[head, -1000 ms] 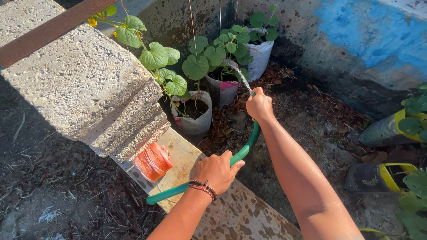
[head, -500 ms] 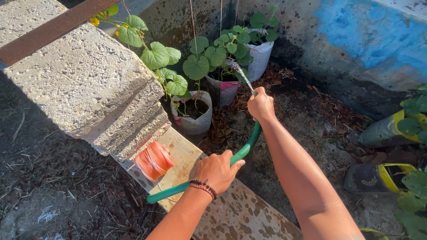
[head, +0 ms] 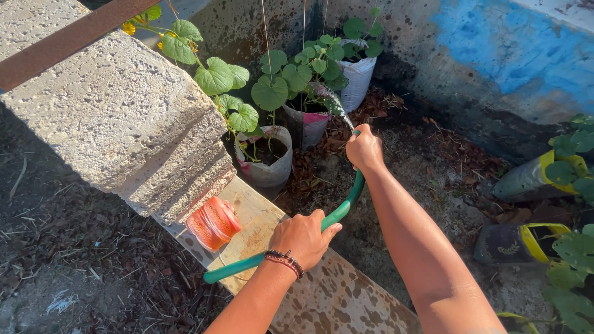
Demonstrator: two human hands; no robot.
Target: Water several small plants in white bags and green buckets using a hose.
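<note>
1. A person waters potted vines in a walled corner: the right hand (head: 364, 147) is closed around the outlet end of a green hose (head: 344, 205), fingers wrapped tight, and a thin spray (head: 333, 104) arcs from just beyond its knuckles.

2. The left hand (head: 302, 238), a beaded bracelet (head: 283, 262) at its wrist, is curled around the same hose farther back, nearer the body; the hose runs on past it toward the lower left, over a stained board (head: 322, 291).

3. The step in hand looks to be wetting the middle grow bag (head: 307, 124), which sits just ahead of the right hand, its broad round leaves catching the water. A grey bag (head: 267, 162) stands to that hand's left and a white bag (head: 354, 77) beyond it.

4. By the look of it, the next move calls for a small swing of the right wrist to reach a neighbouring bag, with the left hand feeding slack.

5. To the left of the left hand, an orange spool of twine (head: 213, 224) lies on the board against a rough stone block (head: 111, 111).

6. The ground is dark soil strewn with dry leaves; the concrete wall (head: 507, 68) behind is mottled, with a blue painted patch. More bagged plants (head: 544, 176) lie to the right of the right arm.
</note>
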